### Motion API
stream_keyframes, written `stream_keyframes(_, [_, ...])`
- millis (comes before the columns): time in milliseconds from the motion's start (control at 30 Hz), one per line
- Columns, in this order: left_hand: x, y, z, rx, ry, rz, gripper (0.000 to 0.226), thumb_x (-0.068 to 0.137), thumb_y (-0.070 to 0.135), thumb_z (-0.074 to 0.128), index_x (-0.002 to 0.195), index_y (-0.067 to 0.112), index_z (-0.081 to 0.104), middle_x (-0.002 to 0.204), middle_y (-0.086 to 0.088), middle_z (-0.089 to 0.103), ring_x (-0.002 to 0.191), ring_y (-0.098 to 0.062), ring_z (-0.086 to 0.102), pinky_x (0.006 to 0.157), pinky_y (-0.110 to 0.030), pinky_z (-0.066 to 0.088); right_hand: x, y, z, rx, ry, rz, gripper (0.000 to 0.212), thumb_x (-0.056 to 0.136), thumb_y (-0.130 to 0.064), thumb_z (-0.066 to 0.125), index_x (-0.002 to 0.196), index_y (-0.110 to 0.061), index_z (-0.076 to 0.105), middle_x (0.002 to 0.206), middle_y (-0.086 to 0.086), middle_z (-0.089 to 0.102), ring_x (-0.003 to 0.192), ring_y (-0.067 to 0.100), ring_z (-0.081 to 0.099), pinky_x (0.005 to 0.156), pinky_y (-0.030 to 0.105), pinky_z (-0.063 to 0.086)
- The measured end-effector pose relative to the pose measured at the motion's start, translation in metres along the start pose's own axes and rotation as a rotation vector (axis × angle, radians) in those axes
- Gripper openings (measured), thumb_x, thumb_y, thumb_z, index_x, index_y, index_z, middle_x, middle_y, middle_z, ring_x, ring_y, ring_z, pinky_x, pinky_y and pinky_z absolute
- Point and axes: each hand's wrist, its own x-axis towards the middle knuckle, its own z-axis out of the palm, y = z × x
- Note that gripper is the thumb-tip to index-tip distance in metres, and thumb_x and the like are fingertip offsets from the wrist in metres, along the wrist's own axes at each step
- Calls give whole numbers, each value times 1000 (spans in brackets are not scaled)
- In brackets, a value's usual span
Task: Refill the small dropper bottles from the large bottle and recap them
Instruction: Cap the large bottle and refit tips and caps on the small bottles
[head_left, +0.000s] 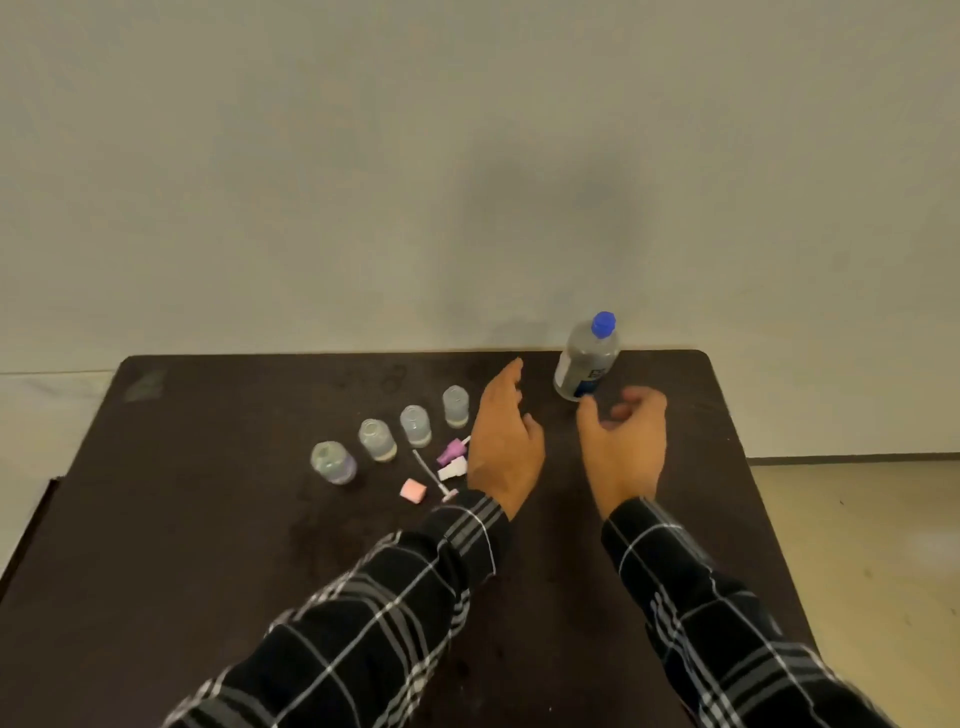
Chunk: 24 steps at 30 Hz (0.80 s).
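Several small clear dropper bottles stand uncapped in a slanted row on the dark table: the nearest at the left, then one, another and the farthest. Loose caps and droppers lie beside them: a pink cap, a purple cap, a white cap and a thin dropper tube. The large clear bottle with a blue cap stands at the back right. My left hand hovers with straight fingers right of the row. My right hand, loosely curled and holding nothing, is just in front of the large bottle.
A plain wall rises directly behind the table's back edge. The table's right edge drops to a light floor. My plaid sleeves cross the near part of the table.
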Motion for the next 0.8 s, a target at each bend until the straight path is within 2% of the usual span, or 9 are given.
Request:
stream_keyframes(100, [-40, -17, -20, 32, 62, 55, 55, 88, 3, 58, 139, 21, 47, 133, 6, 52, 113, -9, 57, 97, -31, 51, -36, 14, 21, -110, -229, -20, 29, 89, -25, 69, 111, -34, 53, 97, -11, 62, 91, 6, 63, 72, 22, 50])
stream_keyframes(200, [-70, -43, -40, 90, 96, 37, 44, 89, 6, 57, 130, 22, 53, 128, 7, 53, 115, -8, 55, 97, -28, 49, -53, 15, 43, -284, -463, -241, 23, 94, -15, 61, 114, -26, 63, 110, -9, 62, 97, 3, 58, 87, 22, 47])
stream_keyframes(267, [-80, -60, -52, 140, 91, -22, 40, 91, 9, 56, 129, 21, 55, 129, 5, 54, 113, -11, 56, 96, -28, 48, -56, 8, 57, -400, -548, -418, 23, 97, -13, 55, 114, -23, 67, 115, -5, 62, 103, 6, 57, 91, 19, 40])
stream_keyframes(333, [-87, -74, -65, 167, 90, -83, 38, 92, 12, 56, 129, 21, 55, 125, 5, 53, 102, -12, 58, 92, -32, 50, -56, 0, 69, -487, -601, -547, 25, 99, -12, 50, 112, -22, 70, 116, -2, 64, 106, 9, 55, 92, 22, 38])
stream_keyframes(467, [-91, -91, -85, 188, 115, -99, 37, 91, 8, 56, 124, 25, 56, 121, 11, 52, 101, -5, 56, 91, -29, 51, -43, -4, 79, -681, -642, -620, 30, 100, -13, 49, 121, -21, 68, 124, 2, 63, 115, 17, 56, 102, 33, 45])
stream_keyframes(567, [-87, -101, -95, 245, 100, -122, 37, 93, 9, 56, 126, 25, 55, 126, 8, 53, 110, -7, 55, 96, -27, 48, -48, -5, 80, -625, -699, -648, 29, 96, -9, 52, 109, -26, 71, 117, -3, 64, 105, 8, 54, 95, 24, 42])
stream_keyframes(633, [-83, -106, -99, 287, 76, -164, 40, 93, 13, 58, 131, 24, 52, 131, 6, 52, 118, -12, 52, 99, -28, 45, -58, -3, 78, -568, -741, -633, 28, 94, -8, 54, 104, -29, 70, 115, -7, 63, 101, 2, 54, 94, 24, 45])
stream_keyframes(700, [-80, -109, -102, 347, 32, -210, 46, 93, 21, 60, 137, 25, 48, 137, 6, 49, 125, -15, 48, 102, -31, 44, -66, 2, 76, -566, -767, -631, 23, 92, -15, 57, 106, -30, 66, 115, -10, 63, 99, 3, 57, 89, 24, 49])
stream_keyframes(800, [-74, -110, -106, 442, -25, -242, 54, 94, 30, 61, 144, 26, 42, 144, 4, 44, 131, -18, 43, 104, -35, 44, -76, 7, 77, -607, -739, -644, 15, 91, -32, 61, 106, -33, 60, 108, -12, 63, 83, 1, 54, 72, 20, 45])
